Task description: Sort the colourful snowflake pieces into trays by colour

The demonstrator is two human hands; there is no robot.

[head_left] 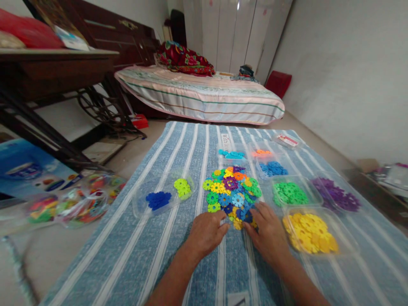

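1. The mixed pile of plastic discs (pixel 231 191) lies on the striped cloth (pixel 127 255), just beyond both hands, roughly round, with no clear long axis.
2. The right hand (pixel 267 227) is nearer, half-curled over the pile's near right edge; its grip is hidden.
3. The left hand (pixel 208 233), fingers curled inward, sits by the near left edge; I cannot tell whether it holds anything.

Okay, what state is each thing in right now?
Mixed pile: loose, jumbled
Left hand: curled, at pile's edge
Right hand: fingers over pile
Yellow pieces: heaped
Green pieces: heaped
Purple pieces: heaped
Blue pieces: heaped
Dark blue pieces: heaped
Lime pieces: clustered
Light blue pieces: loose
Orange pieces: loose
Floral bedding: bunched
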